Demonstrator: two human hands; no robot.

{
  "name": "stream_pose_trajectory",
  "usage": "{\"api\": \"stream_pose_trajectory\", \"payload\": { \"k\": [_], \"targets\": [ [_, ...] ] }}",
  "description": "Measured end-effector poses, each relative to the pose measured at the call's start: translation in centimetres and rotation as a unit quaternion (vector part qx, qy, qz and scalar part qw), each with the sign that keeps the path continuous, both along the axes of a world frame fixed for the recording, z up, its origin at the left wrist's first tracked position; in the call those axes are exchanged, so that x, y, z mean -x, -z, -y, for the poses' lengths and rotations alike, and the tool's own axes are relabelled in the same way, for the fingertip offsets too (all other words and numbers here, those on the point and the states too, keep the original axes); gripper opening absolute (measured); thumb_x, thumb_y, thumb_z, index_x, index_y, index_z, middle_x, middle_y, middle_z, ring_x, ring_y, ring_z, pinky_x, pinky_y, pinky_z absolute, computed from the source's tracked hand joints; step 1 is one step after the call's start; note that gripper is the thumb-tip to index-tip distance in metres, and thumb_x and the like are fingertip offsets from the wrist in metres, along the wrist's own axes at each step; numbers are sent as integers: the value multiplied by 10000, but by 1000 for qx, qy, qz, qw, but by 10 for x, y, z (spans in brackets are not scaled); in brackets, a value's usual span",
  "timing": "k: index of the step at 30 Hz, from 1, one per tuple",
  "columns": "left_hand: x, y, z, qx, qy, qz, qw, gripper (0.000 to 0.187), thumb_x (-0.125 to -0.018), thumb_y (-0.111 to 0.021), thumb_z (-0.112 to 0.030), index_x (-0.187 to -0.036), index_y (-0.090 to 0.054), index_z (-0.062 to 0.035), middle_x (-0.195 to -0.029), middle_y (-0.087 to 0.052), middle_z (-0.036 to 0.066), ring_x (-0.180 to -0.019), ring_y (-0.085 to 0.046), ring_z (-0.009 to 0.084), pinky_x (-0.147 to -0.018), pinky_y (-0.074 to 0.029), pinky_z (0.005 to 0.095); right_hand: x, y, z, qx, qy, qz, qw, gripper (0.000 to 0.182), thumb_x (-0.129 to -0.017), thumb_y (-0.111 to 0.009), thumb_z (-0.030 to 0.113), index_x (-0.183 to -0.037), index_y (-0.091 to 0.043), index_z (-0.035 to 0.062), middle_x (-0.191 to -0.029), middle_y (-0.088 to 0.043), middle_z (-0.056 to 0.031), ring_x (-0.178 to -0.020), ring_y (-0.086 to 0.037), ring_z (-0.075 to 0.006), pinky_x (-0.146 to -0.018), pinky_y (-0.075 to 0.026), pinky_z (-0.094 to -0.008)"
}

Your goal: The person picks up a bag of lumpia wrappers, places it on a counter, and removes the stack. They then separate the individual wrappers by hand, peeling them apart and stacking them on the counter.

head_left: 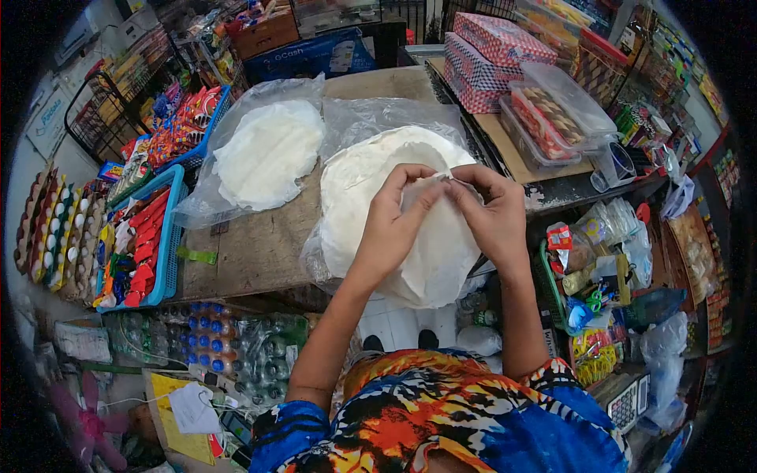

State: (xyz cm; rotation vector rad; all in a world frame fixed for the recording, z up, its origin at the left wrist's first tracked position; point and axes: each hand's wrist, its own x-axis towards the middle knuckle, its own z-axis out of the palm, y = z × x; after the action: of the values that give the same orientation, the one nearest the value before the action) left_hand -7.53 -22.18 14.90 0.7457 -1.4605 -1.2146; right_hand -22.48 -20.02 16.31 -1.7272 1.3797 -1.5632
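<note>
A stack of thin, round white sheets (351, 177) lies on clear plastic at the front edge of the wooden table (236, 256). Over it, my left hand (402, 213) and my right hand (493, 209) meet, thumbs and forefingers pinched together on the edge of one thin white sheet (434, 252). That sheet hangs down from the fingertips, its lower part past the table edge. A second round white pile (272, 154) rests on its own plastic sheet (197, 197) to the left, touched by neither hand.
Blue baskets (172, 244) of red packets stand at the left, beside egg trays (59, 229). Checkered boxes (497, 55) and a clear food container (560, 110) are at the back right. Bottles (209, 339) sit below the table. A green basket (552, 296) is at the right.
</note>
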Motion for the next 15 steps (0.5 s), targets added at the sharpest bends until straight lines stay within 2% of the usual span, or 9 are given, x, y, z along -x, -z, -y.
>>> {"api": "stream_pose_trajectory", "payload": {
  "k": [2,4,5,6,8,9,11,13,15],
  "targets": [
    [0,-2,2,40,-22,1,999,190,-847,-653,-78,-1004,-578,-4,-896,-609,53,-852,-536,94,-761,-439,236,-1,-2,-1,18,-8,1,1000,160,-809,-680,81,-900,-668,-51,-752,-684,-108,-654,-608,-103,-621,-484,-264],
    [-10,-6,6,93,-61,117,987,144,-794,-693,-54,-887,-606,13,-789,-611,55,-745,-552,86,-676,-456,242,0,-9,-7,9,5,-30,1000,149,-809,-677,73,-895,-669,-48,-742,-680,-102,-645,-599,-97,-614,-478,-260],
    [-13,-9,6,92,-61,116,987,144,-794,-693,-54,-887,-606,13,-789,-611,55,-745,-552,86,-676,-456,242,1,-12,-9,0,19,-60,998,137,-809,-675,66,-889,-670,-46,-732,-676,-95,-636,-589,-91,-606,-472,-255],
    [-15,-11,7,118,-110,105,981,107,-785,-681,-24,-849,-607,19,-754,-608,55,-711,-550,82,-651,-456,240,3,-10,-9,-1,19,-60,998,137,-809,-675,66,-889,-670,-46,-732,-676,-95,-636,-589,-91,-606,-472,-255],
    [-19,-15,5,185,-186,104,959,67,-778,-651,29,-826,-604,27,-740,-615,36,-693,-548,64,-627,-452,224,12,-4,-6,-34,32,8,999,117,-803,-674,55,-874,-673,-39,-710,-662,-62,-622,-560,-71,-590,-452,-235],
    [-20,-12,4,185,-187,103,959,67,-778,-651,29,-826,-604,27,-740,-615,36,-693,-548,64,-627,-452,224,17,0,-5,-34,31,7,999,117,-803,-674,55,-874,-673,-39,-710,-662,-62,-622,-560,-71,-590,-452,-235],
    [-23,-2,5,106,-216,17,970,63,-789,-648,36,-829,-601,25,-753,-619,21,-689,-543,55,-618,-448,214,26,8,-5,-48,59,51,996,110,-806,-674,58,-860,-673,-38,-703,-644,-24,-626,-543,-58,-586,-439,-218],
    [-27,6,10,84,-231,15,969,59,-807,-645,32,-837,-595,19,-750,-613,18,-679,-540,54,-614,-443,206,28,12,-8,-49,55,71,995,111,-812,-671,62,-849,-671,-42,-698,-625,-4,-632,-531,-49,-584,-431,-212],
    [-30,10,9,47,-206,10,977,111,-825,-642,23,-911,-574,5,-849,-621,26,-765,-552,64,-675,-440,198,26,14,-11,-75,52,101,991,125,-820,-665,60,-892,-662,-41,-733,-633,-7,-652,-529,-41,-599,-426,-202]
  ]
}}
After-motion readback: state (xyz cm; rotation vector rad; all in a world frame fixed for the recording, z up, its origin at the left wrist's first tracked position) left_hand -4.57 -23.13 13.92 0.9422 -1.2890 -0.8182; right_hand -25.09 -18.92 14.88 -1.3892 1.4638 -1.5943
